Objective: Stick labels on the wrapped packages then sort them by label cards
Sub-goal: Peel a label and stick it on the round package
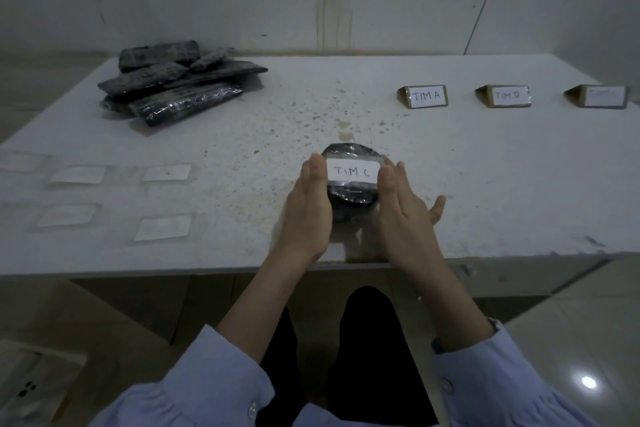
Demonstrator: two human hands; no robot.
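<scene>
**Two hands press a "TIM C" label onto a round wrapped package**

A wide, speckled white table fills the view from above. At its far left lies a loose pile of black wrapped packages, overlapping and not yet labelled as far as can be seen. Along the near left edge lie several blank-looking sticker labels in two rows, flat on the table. At the far right stand three folded label cards, well apart: one reads "TIM A", the next reads "TIM" followed by a letter too blurred to tell, and the last is too blurred to read.

Near the front edge at centre sits a round package wrapped in shiny black film. A white label marked "TIM C" lies across its top. The left hand and right hand flank the package, palms inward, fingers extended rather than closed, fingertips at the label's two ends.

The step in hand looks like smoothing the label down. Pressing outward from the middle would likely flatten it well over the crinkled film, with the ends rubbed firmly so they do not lift.

There are no containers in view; the cards appear to mark the sorting spots, and no package sits by any of them.
</scene>
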